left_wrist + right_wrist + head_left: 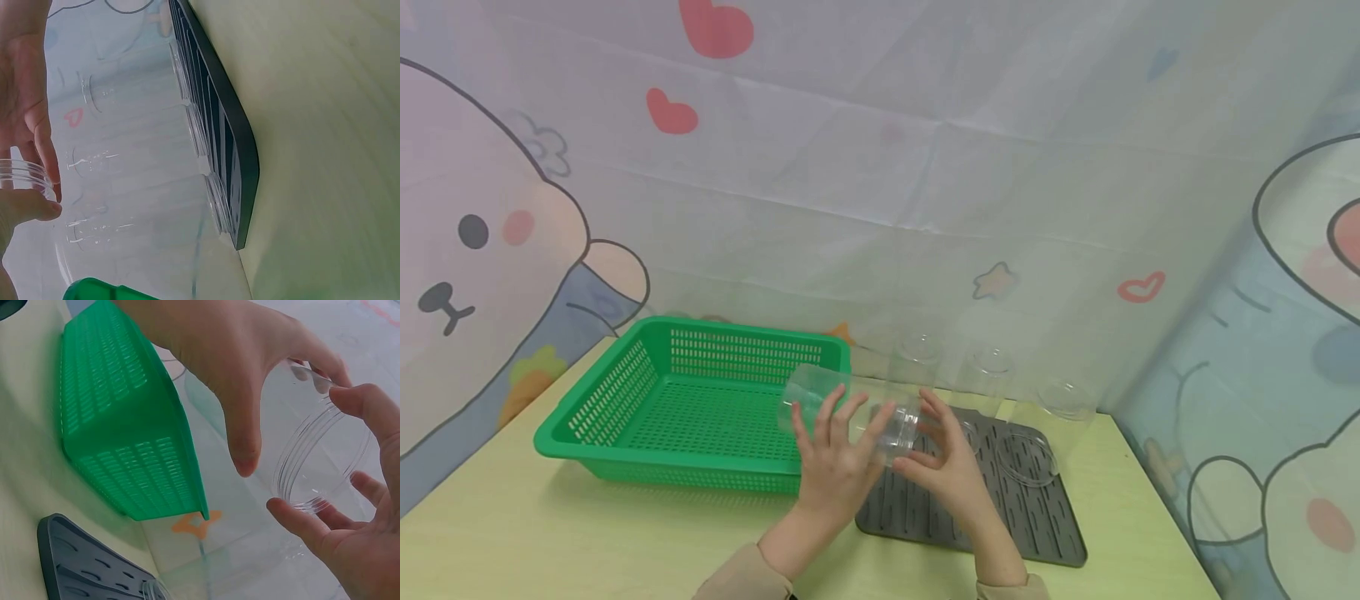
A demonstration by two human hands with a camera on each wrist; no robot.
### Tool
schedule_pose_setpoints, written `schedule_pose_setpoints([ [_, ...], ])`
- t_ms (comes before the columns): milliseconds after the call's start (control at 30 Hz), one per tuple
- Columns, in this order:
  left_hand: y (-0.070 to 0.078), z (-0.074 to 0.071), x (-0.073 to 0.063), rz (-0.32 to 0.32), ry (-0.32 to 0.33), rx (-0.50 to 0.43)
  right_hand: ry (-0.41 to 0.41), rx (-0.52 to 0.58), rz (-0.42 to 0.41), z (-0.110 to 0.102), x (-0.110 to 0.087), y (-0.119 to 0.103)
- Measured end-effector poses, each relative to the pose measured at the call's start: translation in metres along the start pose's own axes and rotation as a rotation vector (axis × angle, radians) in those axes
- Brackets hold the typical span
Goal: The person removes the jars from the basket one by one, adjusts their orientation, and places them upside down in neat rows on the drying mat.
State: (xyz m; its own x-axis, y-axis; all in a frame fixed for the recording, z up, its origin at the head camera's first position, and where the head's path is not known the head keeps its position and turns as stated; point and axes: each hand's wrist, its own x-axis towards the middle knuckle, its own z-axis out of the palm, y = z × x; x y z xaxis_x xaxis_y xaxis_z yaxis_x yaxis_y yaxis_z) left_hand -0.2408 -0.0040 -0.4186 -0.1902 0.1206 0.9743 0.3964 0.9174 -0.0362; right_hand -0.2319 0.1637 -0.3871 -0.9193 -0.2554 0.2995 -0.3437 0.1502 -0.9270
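A clear jar (808, 387) lies sideways in the air between both hands, over the gap between basket and mat. My left hand (838, 467) grips its body, fingers spread across the near side. At the right end, my right hand (947, 458) holds the threaded mouth (306, 459) between thumb and fingers. In the right wrist view the open mouth faces the right hand, and the left thumb (244, 447) lies along the body. Behind the hands, three similar clear jars (1063, 408) stand mouth down on a dark grey ridged mat (1030, 529).
A green slotted basket (688, 454) stands on the left of the pale yellow table (647, 542); no jars show inside. A printed cloth (850, 167) with hearts and cartoon animals hangs close behind the basket and jars. The mat lies near the table's right side.
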Motion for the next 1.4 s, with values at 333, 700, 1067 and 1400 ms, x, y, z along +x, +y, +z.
schedule_pose_setpoints([
  [333,0.001,-0.003,-0.003,-0.012,-0.051,-0.090,0.028,0.007,0.003,-0.002,-0.001,0.000],
  [700,-0.005,-0.017,0.004,-0.149,-0.168,-0.468,0.108,-0.025,0.025,-0.017,-0.002,-0.001],
  [1067,-0.009,-0.029,0.024,-0.822,-0.096,-1.106,0.167,0.009,0.040,-0.028,-0.006,-0.012],
  [1400,-0.001,-0.025,0.030,-1.254,-0.068,-1.657,0.179,0.098,-0.028,-0.026,-0.006,-0.016],
])
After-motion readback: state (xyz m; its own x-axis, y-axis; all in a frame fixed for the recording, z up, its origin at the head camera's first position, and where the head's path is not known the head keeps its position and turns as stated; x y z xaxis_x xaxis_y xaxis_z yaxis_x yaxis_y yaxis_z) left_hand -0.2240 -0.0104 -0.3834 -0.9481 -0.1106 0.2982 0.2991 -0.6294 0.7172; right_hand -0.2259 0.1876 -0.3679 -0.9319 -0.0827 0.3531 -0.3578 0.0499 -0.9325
